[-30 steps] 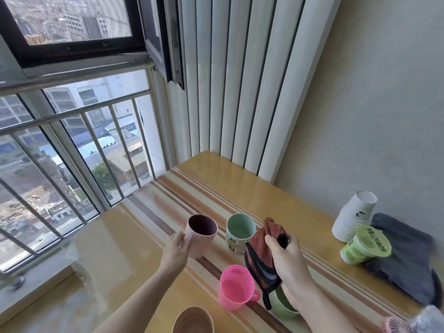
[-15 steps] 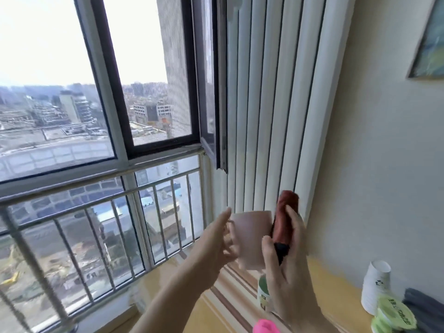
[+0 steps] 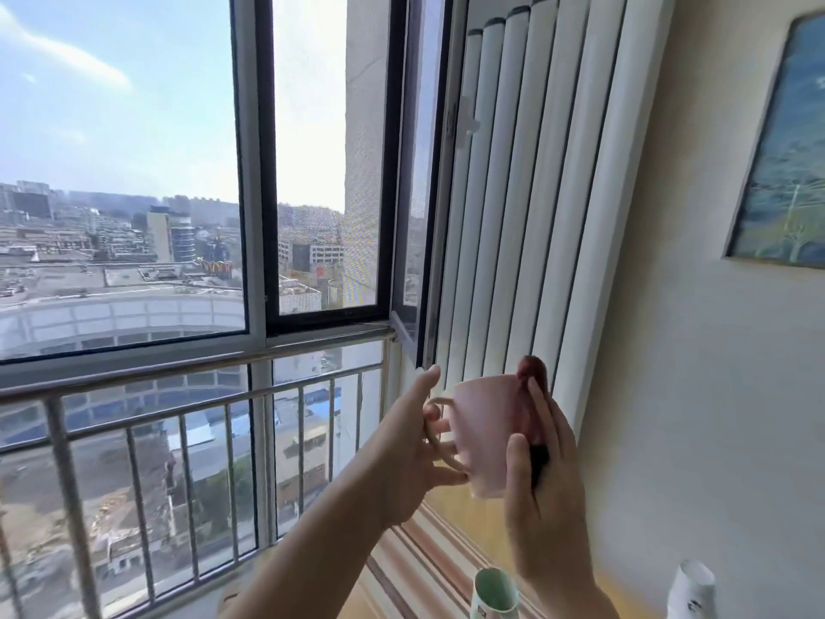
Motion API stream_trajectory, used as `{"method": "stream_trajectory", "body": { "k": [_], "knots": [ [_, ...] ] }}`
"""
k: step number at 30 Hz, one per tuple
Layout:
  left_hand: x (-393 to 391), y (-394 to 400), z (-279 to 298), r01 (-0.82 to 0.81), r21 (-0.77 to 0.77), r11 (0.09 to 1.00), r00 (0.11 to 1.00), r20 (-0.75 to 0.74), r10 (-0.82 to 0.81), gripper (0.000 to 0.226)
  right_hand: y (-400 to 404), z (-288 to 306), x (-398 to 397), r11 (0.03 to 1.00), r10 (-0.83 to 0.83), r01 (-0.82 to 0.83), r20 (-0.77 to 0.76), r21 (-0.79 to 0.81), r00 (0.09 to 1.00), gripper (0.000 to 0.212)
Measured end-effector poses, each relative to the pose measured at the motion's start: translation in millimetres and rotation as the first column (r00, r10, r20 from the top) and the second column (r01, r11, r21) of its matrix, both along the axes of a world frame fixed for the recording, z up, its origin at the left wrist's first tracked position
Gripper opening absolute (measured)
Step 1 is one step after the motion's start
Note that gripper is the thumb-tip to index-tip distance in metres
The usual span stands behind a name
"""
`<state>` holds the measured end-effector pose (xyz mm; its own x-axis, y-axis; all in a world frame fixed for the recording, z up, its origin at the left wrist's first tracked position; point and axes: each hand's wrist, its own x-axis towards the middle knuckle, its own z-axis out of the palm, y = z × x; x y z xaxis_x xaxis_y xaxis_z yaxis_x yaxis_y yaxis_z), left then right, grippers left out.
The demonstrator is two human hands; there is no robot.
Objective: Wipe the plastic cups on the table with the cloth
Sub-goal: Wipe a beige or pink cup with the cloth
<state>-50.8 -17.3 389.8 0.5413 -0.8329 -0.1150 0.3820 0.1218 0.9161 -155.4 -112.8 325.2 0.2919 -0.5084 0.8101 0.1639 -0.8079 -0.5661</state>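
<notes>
While the left hand [image 3: 408, 457] grips the pink cup [image 3: 486, 435], the right hand [image 3: 542, 498] presses the cloth [image 3: 533, 395] against it

Pale pink plastic cup [image 3: 484, 433] with looped handle, raised well above the striped table [image 3: 424, 569], dark red cloth [image 3: 533, 395] pressed against its right side

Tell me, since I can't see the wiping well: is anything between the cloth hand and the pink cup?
Only the cloth itself. The right hand presses it against the far side of the pink cup, thumb on the near wall. The left hand holds the cup's handle. Nothing else visible stands between them.
</notes>
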Motion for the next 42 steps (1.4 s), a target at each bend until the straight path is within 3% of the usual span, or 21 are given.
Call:
{"method": "stream_trajectory", "body": {
  "k": [5, 7, 11, 13, 15, 18, 20, 21, 23, 27, 30, 33, 36, 40, 42],
  "knots": [
    [-2.0, -2.4, 13.2, 0.033, -0.049, 0.998, 0.999, -0.038, -0.035, 0.042, 17.1, 0.7, -1.0, 0.916, -0.322, 0.272, -0.135, -0.293, 0.937, 0.050],
    [0.7, -3.8, 10.1, 0.041, -0.052, 0.998, 0.999, 0.000, -0.041, 0.044, 16.8, 4.3, -2.9, 0.918, -0.315, 0.267, -0.130, -0.293, 0.940, 0.048],
    [7.4, -1.1, 4.8, 0.128, -0.087, 0.988, 0.986, 0.115, -0.118, 0.034, 7.5, 14.6, -5.8, 0.998, 0.057, -0.057, 0.068, -0.011, 0.996, 0.050],
    [8.1, -0.4, 3.7, 0.167, -0.079, 0.983, 0.974, 0.169, -0.152, 0.053, 7.9, 19.5, -6.3, 0.932, 0.202, -0.246, 0.180, 0.267, 0.963, 0.056],
    [6.8, -3.8, 1.0, 0.153, -0.093, 0.984, 0.973, 0.190, -0.134, 0.074, 9.6, 19.2, -4.5, 0.858, 0.222, -0.310, 0.247, 0.410, 0.943, 0.062],
    [-1.1, -10.7, -3.2, 0.084, -0.136, 0.987, 0.981, 0.186, -0.058, 0.089, 16.5, 19.4, -1.3, 0.913, 0.143, -0.243, 0.302, 0.326, 0.942, 0.057],
    [-5.8, -15.9, -7.2, -0.036, -0.122, 0.992, 0.925, 0.373, 0.079, 0.069, 16.6, 18.8, -0.1, 0.963, 0.033, -0.104, 0.277, 0.248, 0.960, 0.054],
    [-7.7, -17.4, -9.0, -0.118, -0.112, 0.987, 0.844, 0.513, 0.159, 0.053, 15.2, 17.7, -0.2, 0.983, -0.031, -0.016, 0.249, 0.185, 0.968, 0.053],
    [-14.1, -17.6, -11.9, -0.154, -0.171, 0.973, 0.770, 0.596, 0.227, 0.034, 13.0, 15.2, -0.7, 0.992, -0.127, 0.121, 0.206, 0.041, 0.970, 0.052],
    [-24.3, -18.8, -15.5, 0.025, -0.267, 0.963, 0.873, 0.475, 0.109, 0.054, 15.7, 11.9, 2.0, 0.971, -0.159, 0.178, 0.125, -0.159, 0.979, 0.049],
    [-24.4, -19.3, -10.7, 0.072, -0.321, 0.944, 0.928, 0.369, 0.055, 0.066, 22.8, 10.1, 3.1, 0.954, -0.186, 0.210, 0.125, -0.215, 0.975, 0.047],
    [-23.0, -21.6, -11.3, 0.017, -0.317, 0.948, 0.932, 0.348, 0.099, 0.084, 16.4, 10.2, 5.8, 0.999, -0.052, 0.049, 0.232, 0.020, 0.971, 0.051],
    [-19.9, -26.3, -12.2, 0.014, -0.318, 0.948, 0.949, 0.303, 0.088, 0.088, 7.2, 17.5, 5.4, 0.920, 0.120, -0.235, 0.346, 0.313, 0.930, 0.054],
    [-16.1, -32.3, -9.2, 0.057, -0.329, 0.943, 0.934, 0.350, 0.065, 0.071, 14.5, 24.6, 7.3, 0.946, 0.112, -0.214, 0.372, 0.244, 0.921, 0.053],
    [-14.1, -33.7, -8.8, 0.080, -0.330, 0.941, 0.915, 0.400, 0.063, 0.062, 14.2, 21.5, 9.5, 0.976, 0.047, -0.115, 0.336, 0.184, 0.941, 0.054]
  ]
}}
